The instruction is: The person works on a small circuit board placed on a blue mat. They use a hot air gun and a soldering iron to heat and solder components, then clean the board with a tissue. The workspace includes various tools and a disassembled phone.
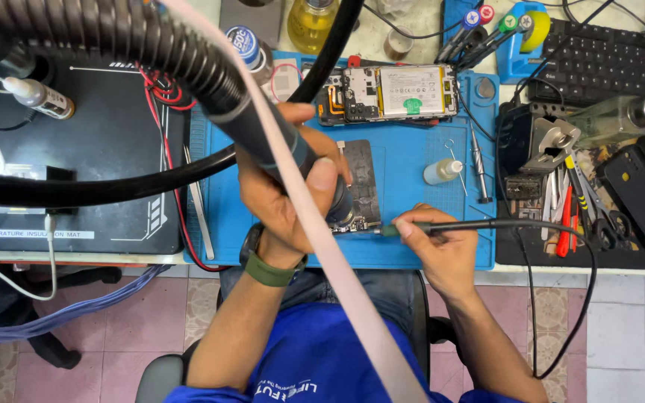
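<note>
Risk first: hot-air handle (pixel 263 142) gripped in the left hand (pixel 285 198), fingers clenched around its dark barrel, nozzle tip aimed down at the circuit board (pixel 360 186) just below and partly hidden behind those fingers. Held too long over one spot, likely scorching of the board or lifting of neighbouring parts; judged so from how close the nozzle sits. Thick black hose (pixel 113 186) and pale strap (pixel 322 246) crossing in front of the view, blocking much of the work point, so a misjudged aim seems possible. Right hand (pixel 442 246) pinching a slim green-tipped probe tool (pixel 412 227), fingers closed on it near the tip, cable trailing off to the right; a slip here could nudge loosened parts or scrape the board's lower edge.

As for the board: dark, narrow, upright rectangle lying flat on the blue mat (pixel 412 164), between both sets of fingers. Opened phone (pixel 390 93) beyond the fingers, small clear bottle (pixel 442 172) just right of the board.
</note>
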